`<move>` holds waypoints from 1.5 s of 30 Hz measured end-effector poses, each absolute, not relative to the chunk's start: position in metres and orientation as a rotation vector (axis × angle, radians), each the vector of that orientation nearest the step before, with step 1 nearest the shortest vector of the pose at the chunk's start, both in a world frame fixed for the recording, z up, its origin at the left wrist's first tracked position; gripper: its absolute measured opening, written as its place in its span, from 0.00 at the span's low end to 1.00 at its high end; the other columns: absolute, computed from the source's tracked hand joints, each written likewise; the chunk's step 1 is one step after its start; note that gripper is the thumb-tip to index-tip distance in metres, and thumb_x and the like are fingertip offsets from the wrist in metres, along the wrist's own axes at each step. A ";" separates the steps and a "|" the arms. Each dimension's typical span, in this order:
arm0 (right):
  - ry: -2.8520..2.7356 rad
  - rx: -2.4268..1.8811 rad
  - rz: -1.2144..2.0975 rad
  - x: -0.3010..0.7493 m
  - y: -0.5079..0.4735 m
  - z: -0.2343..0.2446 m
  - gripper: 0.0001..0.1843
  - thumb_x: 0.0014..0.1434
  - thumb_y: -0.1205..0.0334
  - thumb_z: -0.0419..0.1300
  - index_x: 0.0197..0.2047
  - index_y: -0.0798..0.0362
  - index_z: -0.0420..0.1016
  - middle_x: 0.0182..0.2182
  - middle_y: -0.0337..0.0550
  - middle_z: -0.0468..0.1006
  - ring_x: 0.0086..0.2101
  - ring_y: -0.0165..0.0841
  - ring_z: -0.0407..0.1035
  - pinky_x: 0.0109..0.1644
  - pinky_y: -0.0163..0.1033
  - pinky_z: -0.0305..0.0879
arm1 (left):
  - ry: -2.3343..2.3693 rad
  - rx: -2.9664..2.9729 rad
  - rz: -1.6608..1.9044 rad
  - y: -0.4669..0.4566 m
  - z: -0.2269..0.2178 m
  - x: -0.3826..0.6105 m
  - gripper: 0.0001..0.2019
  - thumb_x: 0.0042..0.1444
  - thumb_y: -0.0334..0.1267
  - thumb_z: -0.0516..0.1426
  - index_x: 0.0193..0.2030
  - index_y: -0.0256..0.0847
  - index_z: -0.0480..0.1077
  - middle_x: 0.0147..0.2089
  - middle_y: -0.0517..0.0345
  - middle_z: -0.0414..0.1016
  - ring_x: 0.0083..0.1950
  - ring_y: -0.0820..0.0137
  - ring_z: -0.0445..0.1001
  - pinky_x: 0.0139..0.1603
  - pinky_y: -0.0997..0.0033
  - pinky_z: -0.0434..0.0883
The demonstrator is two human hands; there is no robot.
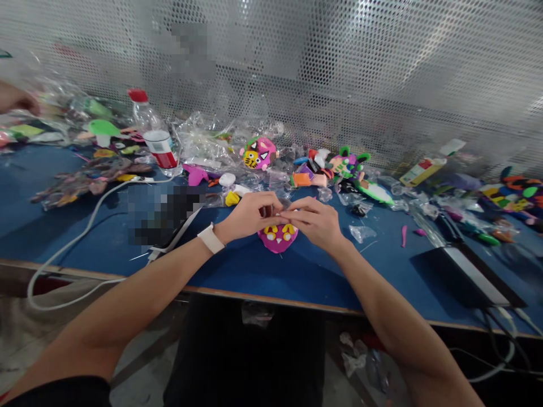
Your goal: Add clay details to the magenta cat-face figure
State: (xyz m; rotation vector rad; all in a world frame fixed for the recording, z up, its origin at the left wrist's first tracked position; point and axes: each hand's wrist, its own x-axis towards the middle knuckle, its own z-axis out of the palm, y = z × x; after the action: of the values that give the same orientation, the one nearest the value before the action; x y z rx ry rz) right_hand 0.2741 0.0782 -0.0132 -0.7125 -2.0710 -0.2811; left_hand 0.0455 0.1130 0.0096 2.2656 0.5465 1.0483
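Note:
A pink clay face with yellow eyes [278,237] lies flat on the blue table [237,265], close to its front edge. My left hand [248,216] and my right hand [314,221] meet just above it, fingertips pinched together on a small piece that I cannot make out. A white band sits on my left wrist. A finished pink and yellow clay cat figure [258,153] stands further back among plastic wrappers.
A clear bottle with a red cap [153,131] stands at the back left. Colourful clay pieces and crumpled plastic bags cover the table's rear. A white cable [85,232] runs off the left edge. A dark flat device [466,274] lies at the right. Another person's hand [14,99] shows far left.

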 end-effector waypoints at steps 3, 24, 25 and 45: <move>-2.021 -0.747 -0.240 0.272 0.077 -0.010 0.08 0.70 0.63 0.65 0.44 0.42 0.86 0.40 0.36 0.86 0.33 0.27 0.78 0.31 0.32 0.71 | 0.567 2.258 1.051 0.114 0.009 0.045 0.13 0.63 0.48 0.66 0.37 0.39 0.78 0.36 0.57 0.79 0.29 0.76 0.73 0.33 0.75 0.71; -1.945 -0.791 -0.108 0.268 0.075 -0.002 0.08 0.68 0.64 0.67 0.47 0.41 0.85 0.41 0.39 0.84 0.34 0.31 0.78 0.35 0.38 0.76 | 0.631 1.979 1.046 0.106 0.017 0.044 0.11 0.66 0.40 0.62 0.51 0.39 0.76 0.44 0.52 0.86 0.28 0.74 0.81 0.32 0.74 0.80; -1.935 -0.789 -0.096 0.268 0.075 -0.002 0.07 0.68 0.63 0.68 0.46 0.41 0.86 0.40 0.39 0.84 0.32 0.30 0.77 0.34 0.38 0.75 | 0.602 1.983 1.037 0.105 0.016 0.043 0.13 0.67 0.39 0.61 0.55 0.40 0.75 0.46 0.51 0.86 0.29 0.74 0.82 0.33 0.74 0.81; -1.925 -0.746 -0.127 0.266 0.072 -0.002 0.04 0.66 0.64 0.69 0.41 0.44 0.84 0.38 0.38 0.84 0.28 0.28 0.75 0.31 0.36 0.74 | 0.545 1.806 0.983 0.105 0.019 0.046 0.22 0.60 0.42 0.68 0.58 0.39 0.70 0.44 0.52 0.86 0.26 0.75 0.81 0.30 0.76 0.79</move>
State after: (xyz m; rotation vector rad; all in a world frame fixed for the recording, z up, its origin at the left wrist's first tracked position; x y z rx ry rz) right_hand 0.2664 0.0724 -0.0016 -0.7463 -1.9251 -0.1271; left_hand 0.0457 0.1049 0.0187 1.8057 0.5447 0.9834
